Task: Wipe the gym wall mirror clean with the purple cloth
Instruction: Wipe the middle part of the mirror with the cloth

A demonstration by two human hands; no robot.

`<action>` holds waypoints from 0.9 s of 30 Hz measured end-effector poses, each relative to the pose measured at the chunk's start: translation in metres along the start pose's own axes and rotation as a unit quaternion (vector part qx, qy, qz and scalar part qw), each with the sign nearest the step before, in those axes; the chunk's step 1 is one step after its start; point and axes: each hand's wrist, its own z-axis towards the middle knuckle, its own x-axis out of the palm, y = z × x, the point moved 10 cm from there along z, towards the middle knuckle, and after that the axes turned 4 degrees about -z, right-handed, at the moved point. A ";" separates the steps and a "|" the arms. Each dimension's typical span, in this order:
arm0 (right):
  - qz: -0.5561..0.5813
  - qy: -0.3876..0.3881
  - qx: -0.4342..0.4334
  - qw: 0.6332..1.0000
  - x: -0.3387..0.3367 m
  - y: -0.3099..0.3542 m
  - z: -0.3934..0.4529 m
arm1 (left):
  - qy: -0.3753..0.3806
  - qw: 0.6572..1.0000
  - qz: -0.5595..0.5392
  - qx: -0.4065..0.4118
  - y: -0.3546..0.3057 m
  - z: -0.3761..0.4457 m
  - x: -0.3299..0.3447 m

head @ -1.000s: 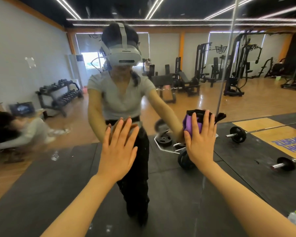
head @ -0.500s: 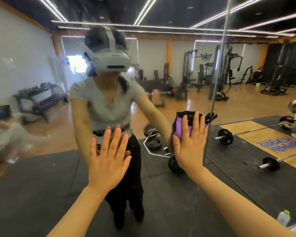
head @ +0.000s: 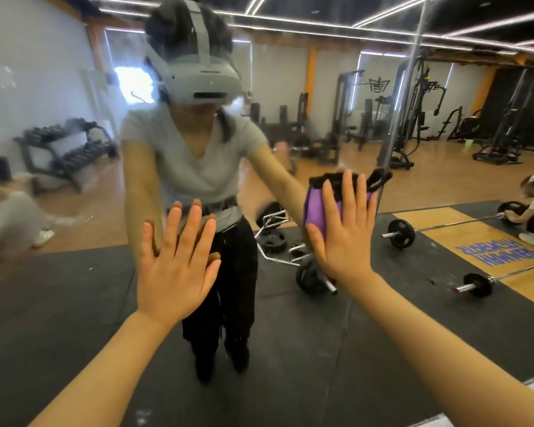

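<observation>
— Since the earlier frames, what had shifted?

— Mostly the view: it had dropped and swung, so the reflected person sat nearer the middle of the mirror (head: 74,318). Both hands had kept their places on the glass. A second person crouching at a barbell plate (head: 510,208) had come into the reflection at far right.

— Where was the purple cloth?

— Flat against the mirror under the right hand (head: 344,232). The purple cloth (head: 316,211) showed to the left of the fingers and above them, its black edge sticking out past the fingertips, beside the vertical mirror seam (head: 395,124).

— Was it gripped?

— No, pressed. The right hand's fingers were straight and spread across it. The left hand (head: 174,266) was likewise flat and splayed on bare glass, holding nothing.

— Counts?

— Two hands, one cloth. Reflected: two barbells (head: 472,285) on the black mat and one dumbbell rack (head: 65,152) at left.
</observation>
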 end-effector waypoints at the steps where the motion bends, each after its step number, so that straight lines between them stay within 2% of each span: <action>1: 0.009 -0.016 0.001 1.000 -0.002 -0.001 0.006 | -0.001 1.000 -0.002 0.001 0.000 0.000 0.000; 3: 0.013 -0.022 0.020 0.999 0.000 -0.002 -0.002 | -0.004 1.000 -0.002 0.006 -0.001 0.000 -0.001; 6: 0.003 0.022 0.029 0.999 0.014 0.002 -0.040 | -0.005 1.000 0.003 0.011 -0.002 0.001 -0.001; 10: -0.036 0.071 -0.023 0.997 0.021 0.010 -0.064 | -0.007 1.000 0.003 0.010 -0.003 0.000 -0.002; 12: -0.035 0.064 -0.040 0.997 0.014 0.011 -0.040 | -0.007 1.000 0.001 0.008 -0.002 0.001 -0.003; 17: 0.009 -0.012 0.002 1.000 -0.005 0.002 0.019 | -0.008 1.000 -0.006 0.006 -0.002 0.001 -0.003; 24: -0.016 0.044 -0.030 0.998 0.024 0.018 -0.067 | -0.005 1.000 -0.005 0.005 -0.002 0.000 -0.002; 27: -0.032 0.051 -0.041 0.997 0.027 0.023 -0.077 | -0.006 1.000 0.001 0.008 -0.003 0.000 -0.001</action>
